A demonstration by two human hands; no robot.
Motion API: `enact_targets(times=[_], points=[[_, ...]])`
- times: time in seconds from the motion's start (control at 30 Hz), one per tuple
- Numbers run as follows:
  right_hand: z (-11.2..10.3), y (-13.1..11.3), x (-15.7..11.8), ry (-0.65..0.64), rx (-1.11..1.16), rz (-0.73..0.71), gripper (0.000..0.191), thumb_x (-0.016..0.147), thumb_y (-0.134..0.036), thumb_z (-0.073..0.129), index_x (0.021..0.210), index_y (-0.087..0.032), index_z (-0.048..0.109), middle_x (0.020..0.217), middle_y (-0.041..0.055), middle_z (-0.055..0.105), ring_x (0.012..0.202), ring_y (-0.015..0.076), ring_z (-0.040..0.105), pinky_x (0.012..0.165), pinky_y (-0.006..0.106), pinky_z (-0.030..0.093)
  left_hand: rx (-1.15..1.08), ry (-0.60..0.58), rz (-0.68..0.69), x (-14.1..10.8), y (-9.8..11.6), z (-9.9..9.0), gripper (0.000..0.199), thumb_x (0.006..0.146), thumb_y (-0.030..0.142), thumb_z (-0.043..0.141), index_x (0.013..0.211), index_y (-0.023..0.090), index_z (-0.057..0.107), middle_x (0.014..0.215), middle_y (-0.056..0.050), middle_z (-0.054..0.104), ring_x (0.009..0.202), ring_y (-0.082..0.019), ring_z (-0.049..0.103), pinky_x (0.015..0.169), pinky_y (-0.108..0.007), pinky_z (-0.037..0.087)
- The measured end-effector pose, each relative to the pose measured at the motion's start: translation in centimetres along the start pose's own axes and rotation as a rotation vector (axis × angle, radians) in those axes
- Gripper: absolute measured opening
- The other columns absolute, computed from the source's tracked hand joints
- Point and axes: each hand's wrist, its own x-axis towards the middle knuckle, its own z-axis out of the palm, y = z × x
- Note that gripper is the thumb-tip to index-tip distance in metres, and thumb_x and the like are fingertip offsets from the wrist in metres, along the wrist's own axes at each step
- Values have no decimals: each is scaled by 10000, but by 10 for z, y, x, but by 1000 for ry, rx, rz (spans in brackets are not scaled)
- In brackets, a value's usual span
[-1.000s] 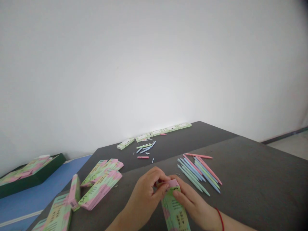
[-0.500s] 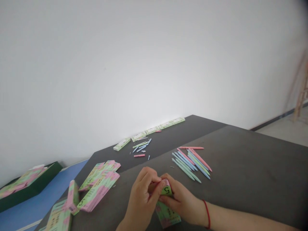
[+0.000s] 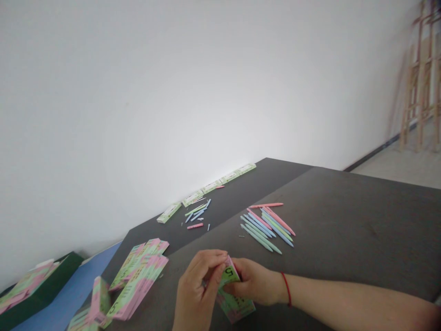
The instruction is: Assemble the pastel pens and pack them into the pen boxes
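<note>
A slim green-and-pink cardboard box point(image 3: 237, 305) printed with a "5" tilts up between my hands at the bottom centre. My right hand point(image 3: 257, 280), with a red cord on its wrist, wraps round the box's right side, thumb across the front. The fingertips of my left hand point(image 3: 200, 285) are closed at the upper end of the box by its top edge; whether a flap lies between them is hidden. Beyond my hands lies a loose row of pastel pens point(image 3: 267, 227) in pink, blue and green. To the left, similar boxes point(image 3: 138, 285) are piled in overlapping stacks.
Along the wall stands a line of pale green boxes point(image 3: 210, 186). Loose pens and small pen parts point(image 3: 198, 214) lie in front of them. A dark green tray point(image 3: 51, 287) with more boxes sits on a blue surface at left. Wooden easel-like frames point(image 3: 420, 87) stand far right.
The view has turned slightly to the right. My left hand's fingers have shifted at the box's upper end, and more of the box's printed front shows. My right hand keeps its grip.
</note>
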Motion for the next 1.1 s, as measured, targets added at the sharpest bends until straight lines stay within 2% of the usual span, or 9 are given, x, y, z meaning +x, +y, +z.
enact_targets(times=[0.33, 0.5, 0.57, 0.7, 0.77, 0.83, 0.9, 1.0, 1.1], points=[[1, -2, 0, 40, -12, 1, 150, 748, -184, 594, 894, -150, 581, 785, -20, 579, 695, 123, 506, 697, 257, 458, 130, -36, 262, -13, -15, 6, 385, 868, 87, 463, 1198, 263, 556, 1261, -52, 597, 1173, -202, 533, 983, -350, 437], [-9, 14, -9, -141, -68, 169, 184, 709, -145, 618, 892, -146, 625, 805, -10, 626, 725, 148, 559, 734, 286, 462, 71, -76, 219, -13, -9, 7, 347, 895, 104, 425, 1171, 259, 569, 1236, -57, 610, 1152, -196, 545, 999, -360, 416], [-13, 21, -11, -168, -74, 240, 177, 709, -164, 638, 884, -145, 640, 805, -1, 645, 728, 164, 582, 726, 294, 469, -31, -62, 138, -15, -10, 8, 338, 904, 144, 435, 1207, 253, 538, 1295, -72, 560, 1185, -210, 516, 1020, -381, 393], [-14, 29, -9, -65, 10, 283, 245, 757, -339, 655, 899, -139, 651, 846, 51, 682, 787, 224, 626, 759, 356, 485, -418, 85, -183, -26, -26, 19, 524, 878, 264, 540, 1359, 233, 334, 1378, -124, 456, 1164, -229, 525, 967, -397, 431], [-10, 31, -6, -9, 29, 279, 324, 754, -426, 654, 908, -141, 654, 865, 72, 690, 834, 255, 637, 804, 394, 482, -550, 32, -307, -34, -37, 30, 484, 827, 289, 615, 1268, 196, 439, 1265, -120, 558, 1109, -235, 563, 928, -382, 451], [-4, 34, -5, 22, 38, 284, 381, 748, -485, 644, 924, -147, 645, 878, 81, 693, 857, 262, 643, 820, 399, 487, -602, -41, -429, -41, -46, 42, 312, 815, 308, 611, 1080, 154, 553, 1111, -106, 645, 1028, -236, 606, 875, -362, 476], [1, 39, -5, 2, 27, 318, 409, 753, -522, 618, 937, -156, 619, 900, 87, 688, 814, 246, 655, 702, 353, 530, -594, -36, -534, -44, -54, 46, 244, 852, 334, 533, 989, 136, 570, 1014, -99, 676, 942, -229, 639, 808, -345, 500], [3, 46, -9, -55, -19, 410, 396, 786, -535, 553, 930, -165, 560, 883, 95, 674, 738, 207, 662, 437, 208, 472, -493, 4, -610, -40, -75, 21, 311, 896, 369, 442, 1025, 123, 580, 950, -90, 689, 890, -227, 650, 764, -335, 507], [0, 49, -11, -55, -47, 463, 358, 805, -494, 514, 953, -168, 508, 833, 82, 656, 732, 180, 660, 393, 148, 433, -297, 27, -680, -30, -111, -37, 297, 917, 332, 431, 1079, 143, 592, 957, -74, 686, 888, -222, 642, 788, -351, 500]])
